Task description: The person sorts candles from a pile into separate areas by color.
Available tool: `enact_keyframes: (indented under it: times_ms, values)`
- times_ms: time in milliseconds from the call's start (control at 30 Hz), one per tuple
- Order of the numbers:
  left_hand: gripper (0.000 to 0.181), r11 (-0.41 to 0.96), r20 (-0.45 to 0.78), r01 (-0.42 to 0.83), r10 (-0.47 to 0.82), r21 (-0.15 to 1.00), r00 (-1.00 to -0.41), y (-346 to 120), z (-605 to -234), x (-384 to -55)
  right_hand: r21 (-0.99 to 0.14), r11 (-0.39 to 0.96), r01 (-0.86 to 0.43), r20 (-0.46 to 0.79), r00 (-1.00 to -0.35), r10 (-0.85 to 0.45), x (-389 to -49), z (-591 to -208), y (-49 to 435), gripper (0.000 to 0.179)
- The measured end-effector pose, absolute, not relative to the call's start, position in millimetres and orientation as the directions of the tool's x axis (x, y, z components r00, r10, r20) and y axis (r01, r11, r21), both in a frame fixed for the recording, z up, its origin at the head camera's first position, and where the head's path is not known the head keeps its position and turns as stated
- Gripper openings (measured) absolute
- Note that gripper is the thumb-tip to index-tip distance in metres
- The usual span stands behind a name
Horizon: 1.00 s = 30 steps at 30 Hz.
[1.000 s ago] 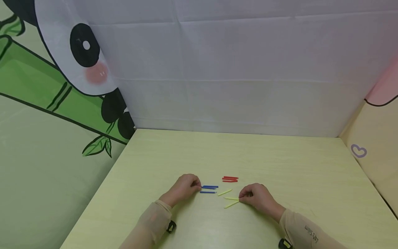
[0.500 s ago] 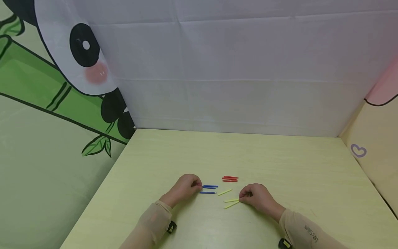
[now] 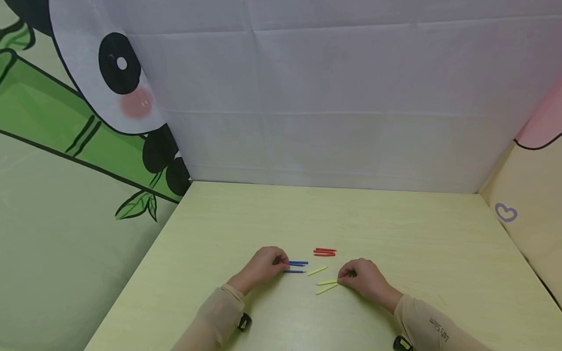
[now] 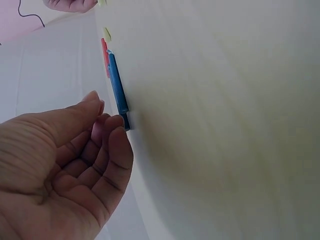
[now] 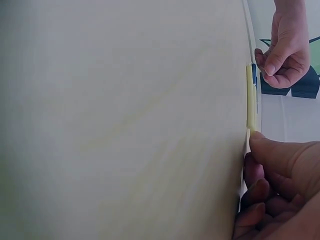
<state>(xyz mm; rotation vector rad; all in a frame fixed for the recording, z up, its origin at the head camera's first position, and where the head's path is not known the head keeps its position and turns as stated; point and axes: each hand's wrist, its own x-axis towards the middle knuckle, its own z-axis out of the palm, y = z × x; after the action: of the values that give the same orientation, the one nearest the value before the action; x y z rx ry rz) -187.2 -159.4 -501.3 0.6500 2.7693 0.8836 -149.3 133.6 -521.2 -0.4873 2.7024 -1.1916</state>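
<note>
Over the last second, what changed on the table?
The left hand shifted slightly right along the blue sticks. One yellow stick at the right hand swung its left end toward the wearer. No clear new grip or release. Blue sticks, red sticks and right hand stayed put.

Short row of black printed letters on beige cloth sleeve of right arm (image 3: 439, 327); runs aslant along forearm in head view. Pair looks like "SS" mid-word; other letters too small and blurred, whole word cannot be read with certainty. Heart sign, outlined in purple (image 3: 506, 213), on cream-coloured printed panel at right side (image 3: 533, 214). Small yellow-green patch on black wrist-worn device by right cuff (image 3: 402, 343); any characters there too small to make out. No numbers or brand names legible.
</note>
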Motion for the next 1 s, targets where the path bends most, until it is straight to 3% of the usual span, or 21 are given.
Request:
enact_keyframes:
  times_ms: [1000]
  values:
    - [0.008, 0.682, -0.02, 0.388, 0.508, 0.62, -0.861, -141, -498, -183, -0.788, 0.596, -0.155, -0.033, -0.956, -0.292, -135, -516, 129, 0.008]
